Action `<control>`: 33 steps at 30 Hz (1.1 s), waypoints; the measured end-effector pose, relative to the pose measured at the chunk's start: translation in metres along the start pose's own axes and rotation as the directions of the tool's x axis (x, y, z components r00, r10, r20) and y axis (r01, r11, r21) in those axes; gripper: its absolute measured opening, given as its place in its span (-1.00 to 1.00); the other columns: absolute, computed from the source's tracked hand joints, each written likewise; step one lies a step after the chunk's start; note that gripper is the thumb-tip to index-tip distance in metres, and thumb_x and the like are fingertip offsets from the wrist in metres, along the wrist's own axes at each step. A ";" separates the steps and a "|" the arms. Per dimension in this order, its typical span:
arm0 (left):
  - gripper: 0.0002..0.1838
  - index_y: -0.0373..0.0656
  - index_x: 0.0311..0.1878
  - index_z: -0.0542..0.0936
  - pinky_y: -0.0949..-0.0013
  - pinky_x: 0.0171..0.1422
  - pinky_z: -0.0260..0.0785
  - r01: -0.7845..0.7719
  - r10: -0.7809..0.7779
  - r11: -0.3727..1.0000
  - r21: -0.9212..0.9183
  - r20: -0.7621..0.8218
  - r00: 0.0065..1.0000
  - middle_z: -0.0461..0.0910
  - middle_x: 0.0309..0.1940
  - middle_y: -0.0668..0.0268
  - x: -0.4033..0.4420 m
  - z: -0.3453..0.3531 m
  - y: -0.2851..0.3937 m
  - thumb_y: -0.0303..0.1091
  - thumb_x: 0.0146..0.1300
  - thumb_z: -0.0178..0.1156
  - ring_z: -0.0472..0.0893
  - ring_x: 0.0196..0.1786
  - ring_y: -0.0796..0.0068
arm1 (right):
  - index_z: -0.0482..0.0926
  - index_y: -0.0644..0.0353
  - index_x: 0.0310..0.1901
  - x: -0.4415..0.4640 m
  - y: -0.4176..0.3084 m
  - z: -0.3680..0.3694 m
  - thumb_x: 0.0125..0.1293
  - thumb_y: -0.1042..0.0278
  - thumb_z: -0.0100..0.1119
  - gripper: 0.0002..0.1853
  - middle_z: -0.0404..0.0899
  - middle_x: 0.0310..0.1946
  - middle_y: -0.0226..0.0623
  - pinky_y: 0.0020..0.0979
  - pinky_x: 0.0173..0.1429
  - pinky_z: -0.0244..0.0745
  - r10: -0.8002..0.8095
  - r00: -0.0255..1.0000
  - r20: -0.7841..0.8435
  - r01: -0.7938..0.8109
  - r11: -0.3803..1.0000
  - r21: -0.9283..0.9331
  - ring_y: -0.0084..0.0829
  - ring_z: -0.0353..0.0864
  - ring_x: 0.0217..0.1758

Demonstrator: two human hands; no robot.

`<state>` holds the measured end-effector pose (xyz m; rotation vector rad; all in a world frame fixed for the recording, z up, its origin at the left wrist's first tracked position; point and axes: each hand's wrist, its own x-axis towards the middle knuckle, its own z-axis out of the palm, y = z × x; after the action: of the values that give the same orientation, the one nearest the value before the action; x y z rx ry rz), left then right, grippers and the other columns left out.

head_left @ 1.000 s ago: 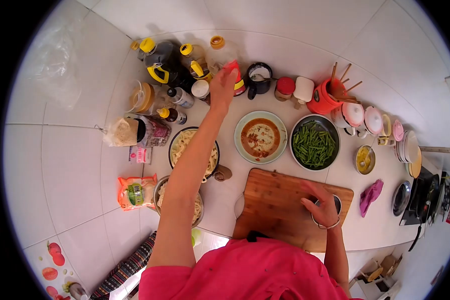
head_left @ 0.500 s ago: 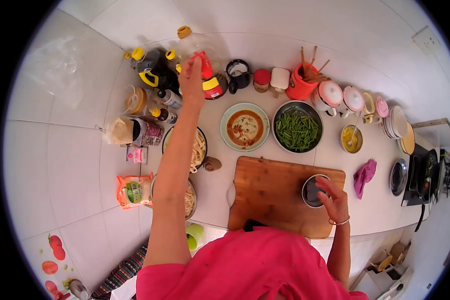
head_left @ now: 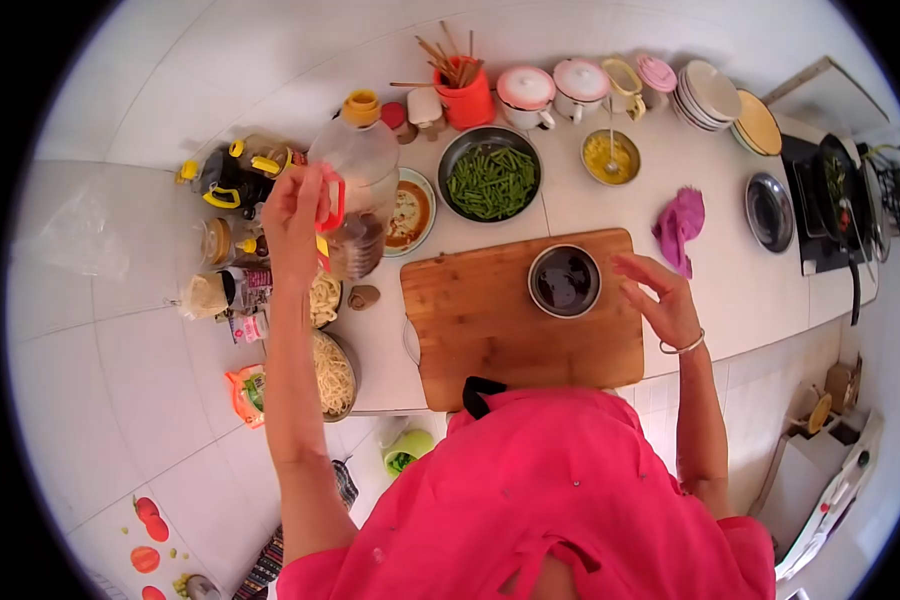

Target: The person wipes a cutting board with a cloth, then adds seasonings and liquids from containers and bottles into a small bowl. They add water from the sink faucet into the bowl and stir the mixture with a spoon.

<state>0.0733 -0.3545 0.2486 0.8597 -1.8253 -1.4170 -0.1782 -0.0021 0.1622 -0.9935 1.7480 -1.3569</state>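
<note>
My left hand [head_left: 295, 215] is closed on the red handle of a large clear plastic jug [head_left: 365, 165] with a yellow-orange cap. The jug is held up over the counter's left part, its lower half looking brownish. To the right, my right hand [head_left: 662, 298] is open, fingers apart and curved, beside a round metal bowl [head_left: 564, 281] of dark liquid. That bowl rests on the wooden cutting board [head_left: 450, 340]; I cannot tell whether a fingertip touches its rim. Behind the jug, a plate [head_left: 411, 212] with reddish-brown sauce is partly hidden.
A pan of cut green beans [head_left: 490, 180], a small bowl of yellow food [head_left: 610, 157] and a purple cloth [head_left: 680, 225] lie beyond the board. Noodles [head_left: 332, 375] stand at left near bottles. Lidded pots and stacked bowls [head_left: 710, 95] line the wall; a stove [head_left: 810, 210] is at right.
The jug has come away from the bottles at the wall, nearer to me, in my left hand. My right hand stays open beside the bowl. The camera view has shifted.
</note>
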 end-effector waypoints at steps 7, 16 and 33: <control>-0.75 -0.17 -0.37 0.48 0.64 -0.41 0.12 0.206 -0.187 0.965 -0.162 0.126 0.974 0.36 -0.59 0.51 -0.063 0.072 -0.016 -0.27 0.44 0.06 0.26 -0.54 0.78 | 0.52 0.32 0.12 -0.033 0.015 -0.037 0.27 0.49 0.21 -0.63 0.61 0.01 -0.27 -0.40 0.23 0.45 0.056 0.996 -0.073 -0.055 0.998 0.012 -0.47 0.59 0.06; -0.88 -0.25 -0.28 0.53 0.64 -0.12 0.36 0.304 -0.300 0.952 0.043 0.334 0.894 0.62 -0.32 0.38 -0.111 0.111 -0.016 -0.41 0.34 0.17 0.53 -0.25 0.72 | 0.53 0.30 0.11 -0.053 0.024 -0.060 0.27 0.47 0.23 -0.64 0.61 -0.01 -0.25 -0.40 0.22 0.46 0.040 0.995 -0.089 -0.037 0.999 0.032 -0.46 0.59 0.06; -0.73 -0.25 -0.39 0.53 0.37 -0.40 0.28 -0.028 -0.274 0.823 0.567 0.440 0.855 0.47 -0.61 0.23 -0.132 0.136 -0.060 -0.23 0.21 0.31 0.39 -0.56 0.46 | 0.55 0.26 0.10 -0.069 0.046 -0.074 0.29 0.45 0.21 -0.67 0.61 -0.03 -0.28 -0.43 0.15 0.51 0.102 0.986 -0.135 -0.091 0.992 0.085 -0.50 0.59 0.00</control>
<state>0.0417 -0.1849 0.1499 0.9589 -2.7271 -1.2757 -0.2178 0.0989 0.1375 -0.7767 1.8055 -1.4504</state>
